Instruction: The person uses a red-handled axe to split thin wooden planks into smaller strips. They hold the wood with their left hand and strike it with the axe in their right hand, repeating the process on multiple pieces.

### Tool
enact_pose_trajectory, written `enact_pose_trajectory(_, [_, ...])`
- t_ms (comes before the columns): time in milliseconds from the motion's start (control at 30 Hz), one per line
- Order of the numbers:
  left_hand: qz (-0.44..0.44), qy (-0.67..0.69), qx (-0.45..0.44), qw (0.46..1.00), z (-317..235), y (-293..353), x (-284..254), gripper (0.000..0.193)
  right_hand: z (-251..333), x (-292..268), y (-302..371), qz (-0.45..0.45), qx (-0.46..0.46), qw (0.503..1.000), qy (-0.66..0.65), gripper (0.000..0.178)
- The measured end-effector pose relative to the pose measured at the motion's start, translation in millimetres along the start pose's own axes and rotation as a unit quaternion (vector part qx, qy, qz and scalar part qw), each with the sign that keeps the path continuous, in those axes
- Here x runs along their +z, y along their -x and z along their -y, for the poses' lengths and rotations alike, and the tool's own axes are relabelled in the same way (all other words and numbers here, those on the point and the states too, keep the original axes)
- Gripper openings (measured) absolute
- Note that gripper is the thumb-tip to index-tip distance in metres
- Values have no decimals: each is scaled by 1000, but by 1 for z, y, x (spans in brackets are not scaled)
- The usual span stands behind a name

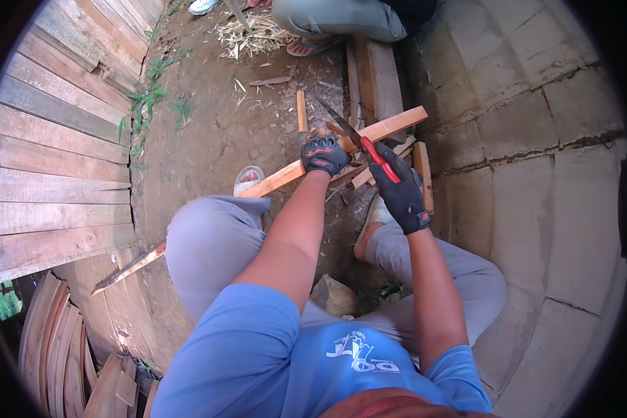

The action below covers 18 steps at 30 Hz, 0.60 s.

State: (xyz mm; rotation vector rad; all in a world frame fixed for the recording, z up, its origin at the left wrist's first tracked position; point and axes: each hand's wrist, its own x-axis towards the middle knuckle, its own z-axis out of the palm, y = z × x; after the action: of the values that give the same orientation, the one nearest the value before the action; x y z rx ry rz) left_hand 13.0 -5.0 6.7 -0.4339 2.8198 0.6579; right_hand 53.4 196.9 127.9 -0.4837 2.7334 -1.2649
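A long strip of wood (390,127) slants across in front of me, its far end up to the right. It passes beneath my left knee and comes out again at the lower left. My left hand (324,155), in a black glove with red marks, is closed over the strip. In a matching black glove, my right hand (401,195) grips the red handle of a hand saw (381,159). The saw's dark tapered blade lies across the strip, just right of my left hand, pointing away and left. Its teeth are too small to make out.
Short wood offcuts (422,174) lie under and beside the strip. A concrete block wall (522,188) rises on the right, a plank wall (56,160) on the left. Ahead, another person (334,17) sits near wood shavings (251,36). Curved boards (56,341) are stacked at lower left.
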Motion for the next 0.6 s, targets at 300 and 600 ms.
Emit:
enact_pose_trajectory(300, [-1,-13,-2,1000,0,-2,-4,65,21,-56,76,11,102,994,-26,46])
enact_pose_trajectory(600, [-11,-25,0,1000,0,-3,5,71,114,-141,104,42,148,986,68,44])
